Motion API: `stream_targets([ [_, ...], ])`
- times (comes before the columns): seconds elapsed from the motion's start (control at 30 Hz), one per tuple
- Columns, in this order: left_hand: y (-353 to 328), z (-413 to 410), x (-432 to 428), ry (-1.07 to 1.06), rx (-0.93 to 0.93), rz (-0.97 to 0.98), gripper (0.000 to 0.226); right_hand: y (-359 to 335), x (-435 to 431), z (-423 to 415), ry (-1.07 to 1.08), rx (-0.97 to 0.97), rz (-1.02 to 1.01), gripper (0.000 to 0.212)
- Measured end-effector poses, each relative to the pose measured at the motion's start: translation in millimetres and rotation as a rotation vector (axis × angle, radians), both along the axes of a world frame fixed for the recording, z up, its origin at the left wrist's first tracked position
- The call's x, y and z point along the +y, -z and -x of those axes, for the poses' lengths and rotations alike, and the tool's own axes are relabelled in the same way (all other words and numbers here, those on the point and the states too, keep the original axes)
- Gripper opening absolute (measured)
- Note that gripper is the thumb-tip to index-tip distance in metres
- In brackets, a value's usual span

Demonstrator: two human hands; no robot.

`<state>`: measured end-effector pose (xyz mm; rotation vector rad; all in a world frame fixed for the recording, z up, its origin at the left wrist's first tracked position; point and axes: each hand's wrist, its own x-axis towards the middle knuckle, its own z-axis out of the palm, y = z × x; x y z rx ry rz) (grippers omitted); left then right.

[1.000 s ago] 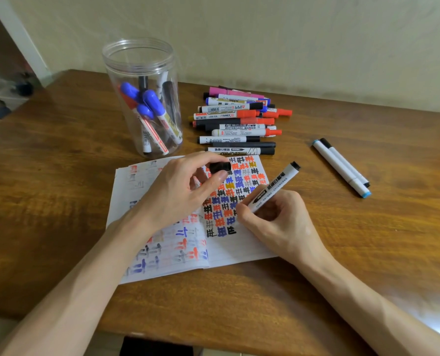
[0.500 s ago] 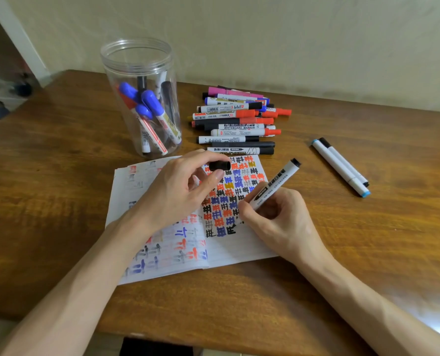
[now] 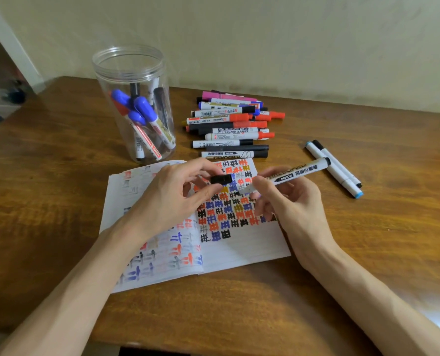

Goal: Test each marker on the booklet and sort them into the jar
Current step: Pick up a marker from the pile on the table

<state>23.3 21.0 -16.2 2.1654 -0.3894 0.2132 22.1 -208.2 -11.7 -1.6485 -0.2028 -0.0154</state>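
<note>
Marker (image 3: 290,173) now level, marker pile (image 3: 230,124) beyond

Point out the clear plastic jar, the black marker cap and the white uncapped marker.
clear plastic jar (image 3: 115,77), head view, bare wall under the rim
black marker cap (image 3: 221,179), head view, middle of the cap
white uncapped marker (image 3: 303,169), head view, printed barrel

Soft, even indoor light (slight blur); edges bow outward.

An uncapped white marker (image 3: 292,172) slants tip-down over the open booklet (image 3: 244,250), its black cap (image 3: 221,179) just beside the tip. The clear jar (image 3: 111,83) stands upright, several markers (image 3: 145,114) inside.
</note>
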Motion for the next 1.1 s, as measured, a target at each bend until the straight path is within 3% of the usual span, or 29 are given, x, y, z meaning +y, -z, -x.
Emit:
stream_targets([
  [0.33,0,2,-1,0.017,0.029,-0.004,0.026,-2,-1,-1,0.025,0.049,-0.065,0.018],
  [0.57,-1,4,-3,0.037,0.034,-0.003,0.026,2,0,1,-0.068,0.044,-0.04,0.019],
  [0.77,-1,3,-2,0.036,0.03,0.001,0.027,-3,-7,-4,-0.157,0.154,-0.05,0.023],
  [0.9,-2,1,5,0.008,0.013,0.008,0.029,-12,-9,-8,-0.216,0.298,-0.204,0.036],
  [1.1,-1,0,10,-0.032,-0.02,-0.007,0.029,-12,-24,-13,-0.089,0.08,0.012,0.014],
])
